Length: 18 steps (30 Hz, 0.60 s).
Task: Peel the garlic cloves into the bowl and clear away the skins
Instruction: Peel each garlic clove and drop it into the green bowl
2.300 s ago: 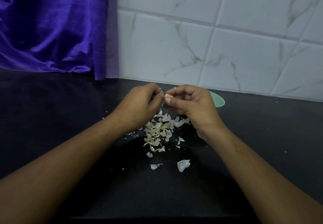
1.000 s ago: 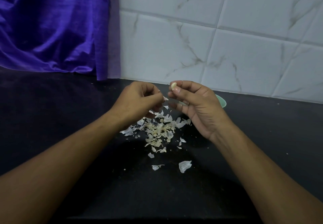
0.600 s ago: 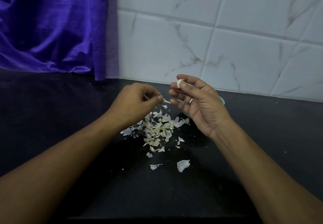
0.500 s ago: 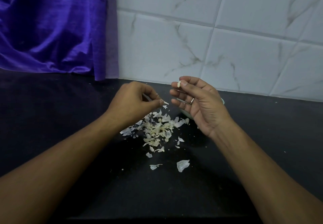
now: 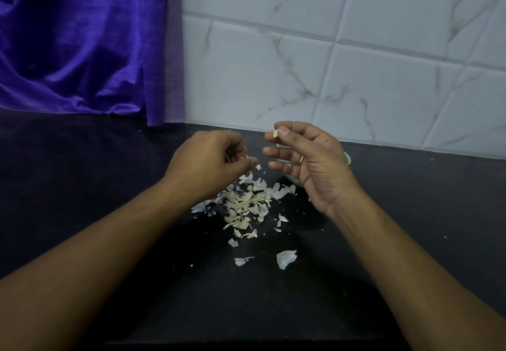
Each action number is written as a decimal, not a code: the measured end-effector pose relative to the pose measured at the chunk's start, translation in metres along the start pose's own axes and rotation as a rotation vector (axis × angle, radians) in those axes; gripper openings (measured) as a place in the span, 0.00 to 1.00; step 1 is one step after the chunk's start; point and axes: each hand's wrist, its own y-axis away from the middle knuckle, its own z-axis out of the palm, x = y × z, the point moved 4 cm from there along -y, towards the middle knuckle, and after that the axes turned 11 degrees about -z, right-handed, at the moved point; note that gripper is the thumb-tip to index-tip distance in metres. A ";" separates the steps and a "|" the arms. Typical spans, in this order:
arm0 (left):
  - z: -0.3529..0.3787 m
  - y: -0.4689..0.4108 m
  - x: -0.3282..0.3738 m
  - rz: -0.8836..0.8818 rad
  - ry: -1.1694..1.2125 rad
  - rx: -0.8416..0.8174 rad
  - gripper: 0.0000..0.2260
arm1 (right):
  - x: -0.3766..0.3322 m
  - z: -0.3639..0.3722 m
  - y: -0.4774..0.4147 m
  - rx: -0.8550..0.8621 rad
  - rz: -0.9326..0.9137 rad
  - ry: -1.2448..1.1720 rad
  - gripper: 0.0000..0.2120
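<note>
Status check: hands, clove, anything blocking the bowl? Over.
Hands: right hand pinches garlic clove; left hand pinches skin scrap. Bowl mostly hidden behind right hand. Skins pile on counter, near side of bowl.

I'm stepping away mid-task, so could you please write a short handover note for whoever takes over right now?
Right hand: pinches a garlic clove between thumb and forefinger, held up in front of the green bowl, which the hand mostly hides.
Left hand: pinches a small scrap of skin above the pile.
Skins: loose pile on the black counter, with a few strays nearer the person.
Done: this clove looks peeled; the bowl's contents are not visible.
Left: put the clove in the bowl, let go of the scrap, then clear away the skins.
</note>
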 end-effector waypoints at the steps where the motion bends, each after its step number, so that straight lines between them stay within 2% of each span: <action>1: 0.000 0.000 0.000 0.004 -0.018 0.009 0.17 | 0.000 0.000 0.000 0.001 0.004 0.005 0.05; 3: 0.001 -0.001 -0.001 -0.011 -0.034 0.005 0.21 | 0.001 0.000 0.000 0.002 0.015 0.015 0.03; 5: 0.002 -0.002 -0.002 -0.025 -0.056 -0.028 0.21 | 0.002 0.001 0.000 0.006 0.026 0.017 0.03; 9: 0.004 -0.002 -0.002 0.018 -0.077 -0.061 0.06 | 0.003 0.000 0.000 0.024 0.034 -0.014 0.01; 11: 0.002 -0.003 -0.002 0.006 -0.092 -0.039 0.08 | 0.004 0.000 -0.001 0.014 0.038 -0.036 0.02; 14: 0.000 -0.002 -0.001 0.006 -0.066 -0.021 0.18 | 0.005 0.000 -0.001 -0.018 0.050 -0.031 0.06; 18: 0.002 -0.002 0.001 0.015 0.075 -0.036 0.11 | 0.008 -0.001 -0.001 -0.039 0.054 0.031 0.10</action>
